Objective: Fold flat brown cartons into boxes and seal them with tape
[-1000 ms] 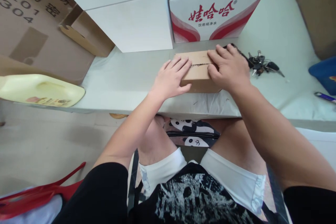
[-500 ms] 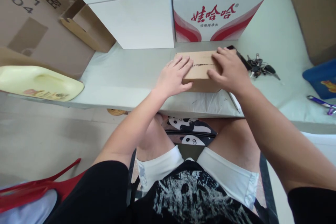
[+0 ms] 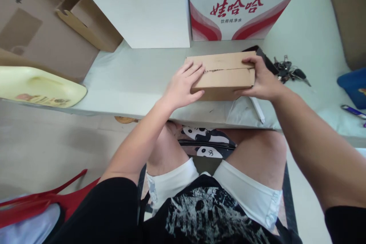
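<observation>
A small brown cardboard box (image 3: 224, 80) lies on the cloth-covered table, its top flaps closed along a dark, ragged seam. My left hand (image 3: 184, 84) holds its left end, fingers laid over the top and thumb against the front edge. Gripping the right end, my right hand (image 3: 261, 78) has its fingers around the end face, one near the top edge and one low at the front. Behind the box's right end, a black object (image 3: 267, 61) is partly hidden. A white stick-like item (image 3: 257, 110) lies in front, beside clear plastic.
White cartons (image 3: 243, 11) stand stacked behind the box. To the right are keys (image 3: 290, 70), a blue container (image 3: 354, 87) and a purple pen (image 3: 353, 111). A pale yellow bottle (image 3: 42, 85) lies at left, near a large brown carton (image 3: 42, 34). The table's front edge runs above my knees.
My right hand has moved from the box's top to its right end and now grips it there. My left hand stays on the left end. The camera view has shifted slightly.
</observation>
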`<state>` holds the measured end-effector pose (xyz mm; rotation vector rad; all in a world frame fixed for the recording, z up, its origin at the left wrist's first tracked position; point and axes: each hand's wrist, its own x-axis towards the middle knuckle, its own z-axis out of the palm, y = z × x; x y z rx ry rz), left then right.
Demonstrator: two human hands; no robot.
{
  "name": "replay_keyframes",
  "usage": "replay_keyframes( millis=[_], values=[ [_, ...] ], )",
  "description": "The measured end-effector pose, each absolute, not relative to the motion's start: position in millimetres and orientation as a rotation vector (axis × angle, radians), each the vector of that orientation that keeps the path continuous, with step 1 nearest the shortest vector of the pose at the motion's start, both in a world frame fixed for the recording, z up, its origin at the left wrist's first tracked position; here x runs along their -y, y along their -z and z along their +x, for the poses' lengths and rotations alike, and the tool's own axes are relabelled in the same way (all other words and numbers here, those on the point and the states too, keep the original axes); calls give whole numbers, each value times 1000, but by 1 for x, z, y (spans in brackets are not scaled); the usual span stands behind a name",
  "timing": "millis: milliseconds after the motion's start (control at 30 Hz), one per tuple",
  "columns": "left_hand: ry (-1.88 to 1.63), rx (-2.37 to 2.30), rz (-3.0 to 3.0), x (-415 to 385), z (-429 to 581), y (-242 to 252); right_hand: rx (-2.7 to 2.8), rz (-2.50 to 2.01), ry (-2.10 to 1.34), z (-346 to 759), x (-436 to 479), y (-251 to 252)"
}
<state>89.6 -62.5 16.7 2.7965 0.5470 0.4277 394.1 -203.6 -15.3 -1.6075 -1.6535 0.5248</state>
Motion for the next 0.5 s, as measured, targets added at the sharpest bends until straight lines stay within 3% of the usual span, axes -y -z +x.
replay_keyframes(
  millis=[233, 500],
  values=[
    [-804, -589, 2366, 44, 54, -4, 1229, -1560, -640, 359, 211, 11],
    [-822, -565, 2108, 43, 43, 10, 557, -1503, -1433, 325, 221, -23]
  ],
)
